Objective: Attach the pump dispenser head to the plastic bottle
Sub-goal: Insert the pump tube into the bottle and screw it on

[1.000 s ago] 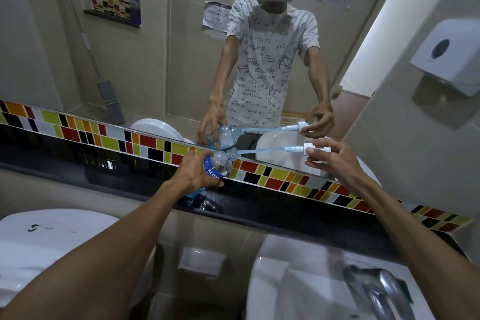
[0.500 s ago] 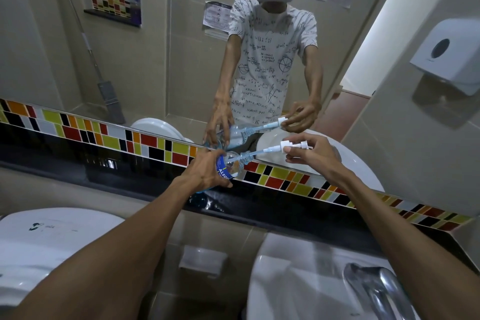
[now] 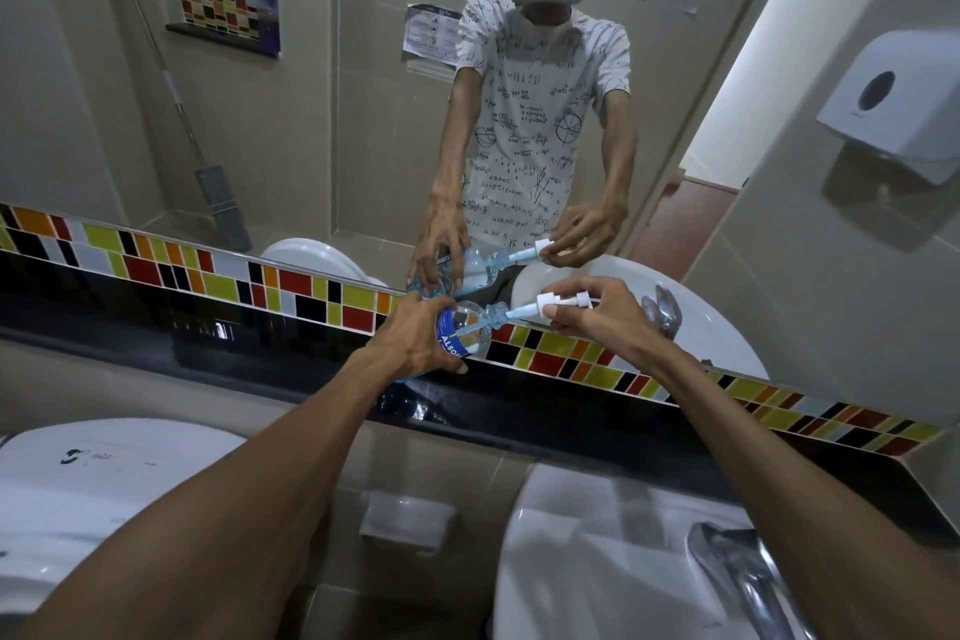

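Nearest in the scene, a white basin (image 3: 597, 561) and its metal tap (image 3: 737, 566) are seen low on the right, with a black ledge (image 3: 571, 437) and a band of coloured tiles (image 3: 208, 276) beyond them, below the mirror (image 3: 311, 94). Both forearms are stretched out over the ledge. The plastic bottle (image 3: 470, 330) is held above it, close to the tiles, wrapped by the curled fingers of the left hand (image 3: 415, 346). It is tipped over, its long axis running left to right and rising slightly, with the open neck turned rightward. The pump dispenser head (image 3: 558, 303) is pinched between thumb and fingertips of the right hand (image 3: 597, 314), just right of the neck and in line with it. Its pale blue dip tube (image 3: 511, 314) is already passed through the mouth, while the white collar stands apart from the threads. The coming move is judged to be a leftward slide along this shared axis, then a twist. The bottle is clear, with a blue label whose lettering is partly covered.
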